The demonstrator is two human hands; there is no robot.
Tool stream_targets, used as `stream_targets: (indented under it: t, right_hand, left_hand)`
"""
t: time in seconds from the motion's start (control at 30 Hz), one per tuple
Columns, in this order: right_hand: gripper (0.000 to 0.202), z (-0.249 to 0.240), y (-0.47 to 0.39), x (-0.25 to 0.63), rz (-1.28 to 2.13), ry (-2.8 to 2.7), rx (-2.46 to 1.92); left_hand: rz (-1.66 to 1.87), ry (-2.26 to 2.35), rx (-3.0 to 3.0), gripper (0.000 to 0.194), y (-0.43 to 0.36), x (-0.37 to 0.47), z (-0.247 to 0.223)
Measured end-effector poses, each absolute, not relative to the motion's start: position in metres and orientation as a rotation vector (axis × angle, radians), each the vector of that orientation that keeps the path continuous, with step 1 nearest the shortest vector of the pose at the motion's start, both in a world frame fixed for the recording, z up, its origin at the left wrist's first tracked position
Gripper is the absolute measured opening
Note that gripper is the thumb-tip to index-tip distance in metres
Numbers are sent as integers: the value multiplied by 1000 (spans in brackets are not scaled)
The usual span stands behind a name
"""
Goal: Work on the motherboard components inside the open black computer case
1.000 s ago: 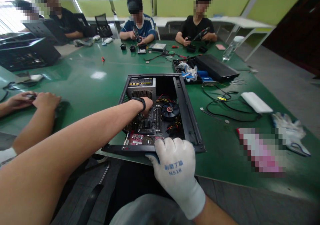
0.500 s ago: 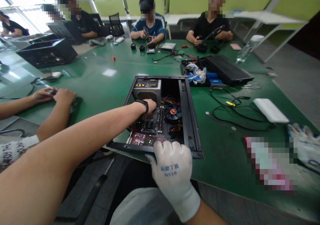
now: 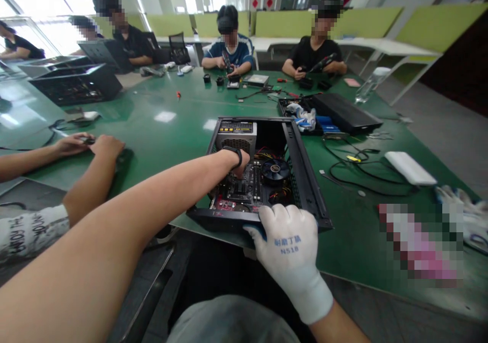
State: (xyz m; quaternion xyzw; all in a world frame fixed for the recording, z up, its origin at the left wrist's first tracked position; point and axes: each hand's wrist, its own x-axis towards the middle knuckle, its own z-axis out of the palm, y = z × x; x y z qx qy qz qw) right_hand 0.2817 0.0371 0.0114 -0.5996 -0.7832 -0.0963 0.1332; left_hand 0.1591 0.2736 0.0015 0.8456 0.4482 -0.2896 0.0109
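An open black computer case [image 3: 309, 180] lies on its side at the near edge of the green table [image 3: 160, 150]. My left hand [image 3: 241, 163], bare with a black band at the wrist, reaches inside over the motherboard [image 3: 249, 188]; its fingers are curled, their tips and anything in them hidden. In a white glove, my right hand [image 3: 290, 244] is closed round the case's near edge. Inside are a grey power supply [image 3: 237, 142], a round black fan [image 3: 275, 170], coloured wires and a red circuit board [image 3: 225, 204].
To the left, another person's hands [image 3: 99, 147] hold a small dark object. Right of the case lie black cables [image 3: 343, 178], a white power bank [image 3: 409, 168] and gloves [image 3: 463, 218]. Beyond stands a box [image 3: 343, 113] of parts. Several people work around the table.
The case has shifted right and turned slightly, with both my hands moving along with it. My left hand remains inside and my right hand keeps its hold on the near edge.
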Motion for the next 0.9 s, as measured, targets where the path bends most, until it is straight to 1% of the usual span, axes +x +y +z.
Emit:
stream_targets:
  t: [0.3, 0.4, 0.47, 0.67, 0.9]
  right_hand:
    - [30, 10, 38, 283, -370, -2295, -1754]
    - [30, 8, 39, 284, -404, -2300, -1744]
    - [29, 7, 41, 285, -404, -2298, -1718]
    - [24, 1, 39, 296, -388, -2340, -1636]
    - [21, 3, 37, 297, -307, -2360, -1674]
  left_hand:
    - [-745, 1244, 2713, 50, 267, 160, 19]
    - [-753, 1227, 2680, 47, 263, 160, 25]
    - [-757, 1227, 2671, 46, 261, 161, 30]
    - [-696, 1168, 2610, 54, 260, 160, 36]
    - [-563, 1180, 2521, 51, 257, 150, 38]
